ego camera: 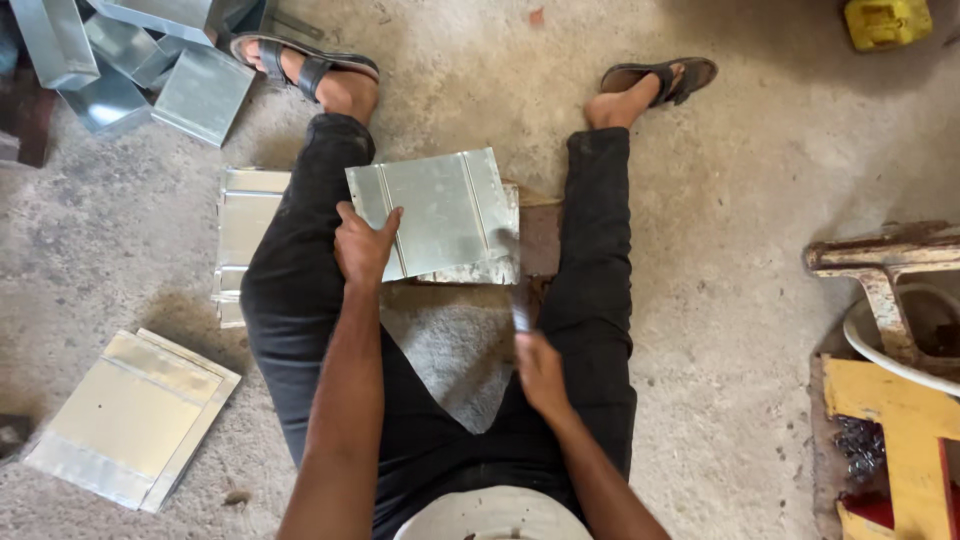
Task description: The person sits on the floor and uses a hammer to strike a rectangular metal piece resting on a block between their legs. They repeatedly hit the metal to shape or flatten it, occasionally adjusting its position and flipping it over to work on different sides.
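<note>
Lying on the floor (700,250) at far left: flat sheets (130,415). Left hand (362,245) gripping the ribbed panel (435,212) by its left edge, between the legs. Right hand (540,370) closing around a blurred hammer (515,290), just below the panel.

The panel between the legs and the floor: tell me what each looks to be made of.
The panel looks like thin galvanised sheet steel: dull silver, faintly mottled sheen, with straight pressed ribs. The left hand steadies its near left edge; the right hand holds a blurred tool, probably a hammer. The floor looks like bare concrete: grey, rough, stained and matte.
</note>
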